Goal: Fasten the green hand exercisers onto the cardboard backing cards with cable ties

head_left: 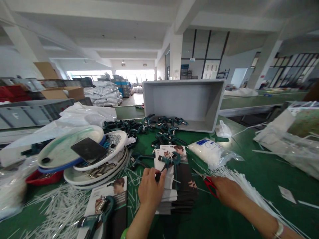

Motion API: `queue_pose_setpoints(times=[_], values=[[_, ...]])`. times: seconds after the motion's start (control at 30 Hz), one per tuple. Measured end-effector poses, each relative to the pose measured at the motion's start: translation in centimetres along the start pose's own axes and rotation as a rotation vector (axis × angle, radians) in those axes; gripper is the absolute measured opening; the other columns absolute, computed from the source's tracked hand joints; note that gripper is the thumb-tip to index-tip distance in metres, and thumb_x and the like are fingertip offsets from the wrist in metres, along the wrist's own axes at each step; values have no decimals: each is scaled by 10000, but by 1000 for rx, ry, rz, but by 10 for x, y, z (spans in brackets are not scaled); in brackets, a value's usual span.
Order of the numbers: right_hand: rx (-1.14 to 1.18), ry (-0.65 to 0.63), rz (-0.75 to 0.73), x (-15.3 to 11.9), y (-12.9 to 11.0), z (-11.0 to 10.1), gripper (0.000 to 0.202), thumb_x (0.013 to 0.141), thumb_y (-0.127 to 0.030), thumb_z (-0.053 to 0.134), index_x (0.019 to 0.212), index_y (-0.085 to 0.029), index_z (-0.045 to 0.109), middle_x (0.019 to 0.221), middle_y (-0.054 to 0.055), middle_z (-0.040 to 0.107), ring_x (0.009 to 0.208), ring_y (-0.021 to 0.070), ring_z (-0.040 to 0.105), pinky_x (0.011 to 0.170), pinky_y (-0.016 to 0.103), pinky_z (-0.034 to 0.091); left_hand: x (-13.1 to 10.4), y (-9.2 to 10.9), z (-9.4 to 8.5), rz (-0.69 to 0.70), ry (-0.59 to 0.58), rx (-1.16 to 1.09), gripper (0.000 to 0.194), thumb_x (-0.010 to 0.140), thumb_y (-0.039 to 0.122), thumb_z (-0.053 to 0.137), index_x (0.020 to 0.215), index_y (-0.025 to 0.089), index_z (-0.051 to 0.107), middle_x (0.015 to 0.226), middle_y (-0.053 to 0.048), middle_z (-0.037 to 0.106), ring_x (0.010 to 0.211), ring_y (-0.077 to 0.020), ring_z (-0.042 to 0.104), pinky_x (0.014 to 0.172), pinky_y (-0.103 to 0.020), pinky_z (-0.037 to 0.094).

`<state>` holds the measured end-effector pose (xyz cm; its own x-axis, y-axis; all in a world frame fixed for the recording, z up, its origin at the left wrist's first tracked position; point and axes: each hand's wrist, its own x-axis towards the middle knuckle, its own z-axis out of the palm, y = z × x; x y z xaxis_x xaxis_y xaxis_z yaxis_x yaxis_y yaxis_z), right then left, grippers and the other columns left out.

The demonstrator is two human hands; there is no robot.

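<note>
My left hand (151,186) is closed on the handle of a dark green plier-like tool (171,160), which lies on a stack of printed cards (181,194) in the middle of the green table. A thin white strip sticks out beside the fingers. To the right of the stack, my right hand (225,191) grips red-handled scissors (208,184), their blades pointing up and left toward the cards. Many loose white zip ties (245,184) lie beyond and beside that hand. Another card (121,199) with a similar tool (107,212) on it rests at the lower left.
A grey crate (184,104) lies on its side behind a pile of tools (164,127). Stacked round trays (72,142) hold metal parts at left, near scattered white strips (62,207). Plastic bags (209,149) stand at right.
</note>
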<state>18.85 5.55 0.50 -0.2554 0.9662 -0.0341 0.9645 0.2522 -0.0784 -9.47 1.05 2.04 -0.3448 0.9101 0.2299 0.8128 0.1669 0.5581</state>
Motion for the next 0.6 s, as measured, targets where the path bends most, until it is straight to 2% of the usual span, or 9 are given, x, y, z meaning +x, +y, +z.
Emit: queue_pose_setpoints(times=[0.1,0.2,0.3,0.37,0.43,0.5,0.6], values=[[-56,-47,-7,4,-7,3,435,630,-37,489,1034,-141,613,936,167,658,908,306,607,739,367,429,1,-4,-5,84,8,-66,317,842,456,416,880,206,607,977,-69,558,904,-207,567,714,-306,446],[44,-61,3,8,0,-5,416,572,-74,509,966,-144,624,898,127,665,865,276,606,707,333,425,13,-1,-13,176,50,-72,338,834,419,445,1055,216,602,1120,-91,543,1025,-235,522,841,-360,427],[429,-183,32,2,16,-15,392,579,-156,525,959,-182,617,679,29,632,623,184,578,538,263,391,32,14,-17,295,-23,-39,367,801,340,524,1156,257,564,1181,-64,561,1037,-232,525,868,-354,412],[777,-279,74,-8,25,-22,374,638,-256,548,1002,-188,603,643,10,607,535,144,539,473,241,369,42,26,-15,351,-96,0,321,788,311,553,1105,299,597,1117,-30,621,997,-222,554,845,-337,412],[1032,-294,108,-19,27,-27,423,678,-386,582,1050,-186,592,767,42,636,615,155,576,512,245,421,47,34,-12,366,-120,32,209,799,303,545,979,308,652,1007,-10,673,942,-208,582,818,-322,408],[1171,-260,110,-28,19,-33,522,660,-464,630,1095,-181,577,925,80,638,786,198,606,641,281,479,48,36,-9,382,-111,34,148,808,281,533,863,285,671,916,0,694,899,-192,595,801,-307,400],[1281,-248,65,-31,-9,-43,638,640,-436,685,1193,-174,503,1015,99,617,935,231,588,807,348,474,44,31,-5,493,-130,19,125,786,207,550,792,264,662,854,12,692,870,-179,589,793,-299,390]])
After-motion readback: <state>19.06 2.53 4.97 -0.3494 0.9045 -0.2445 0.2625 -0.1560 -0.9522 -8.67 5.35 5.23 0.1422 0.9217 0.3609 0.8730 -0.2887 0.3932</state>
